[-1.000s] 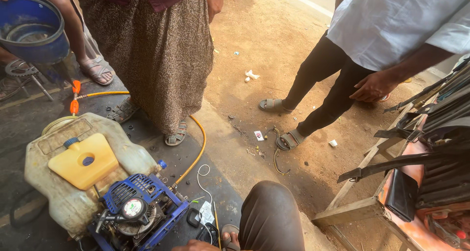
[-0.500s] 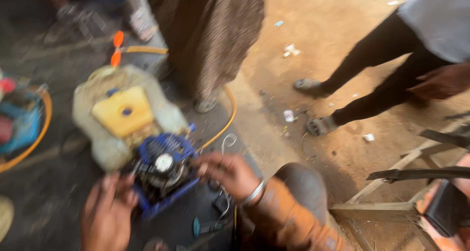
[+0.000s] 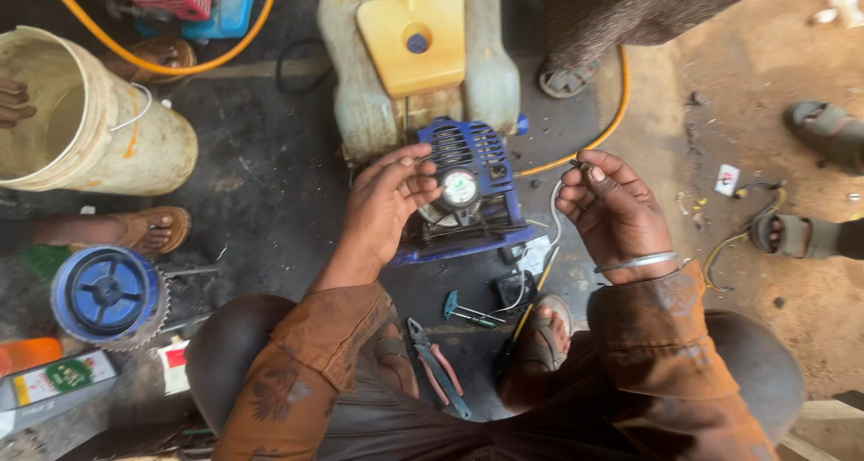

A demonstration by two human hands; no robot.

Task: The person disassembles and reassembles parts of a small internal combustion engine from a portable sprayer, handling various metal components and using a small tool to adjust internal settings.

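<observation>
Left hand (image 3: 389, 202) rests on small blue engine (image 3: 468, 191), grip narrow, fingertips pinched at its housing. Right hand (image 3: 612, 211), at 3 o'clock, pinches thin white wire (image 3: 555, 211). Pliers (image 3: 437, 366) on floor at 6 o'clock.

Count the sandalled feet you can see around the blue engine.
6, perhaps more hidden: one by the bucket, one above it, one under the skirt, two at right, and the person's own right foot near the tools.

engine housing (image 3: 472, 191): blue plastic, glossy, grimy
fuel tank (image 3: 421, 40): yellow plastic, smooth, matt
bucket (image 3: 108, 128): cream plastic, scuffed, stained
pliers (image 3: 436, 365): dull metal, plastic-coated handles
bangle (image 3: 637, 262): shiny metal
sleeve (image 3: 301, 375): brown cloth, matt
ground (image 3: 261, 173): rough, oily
</observation>
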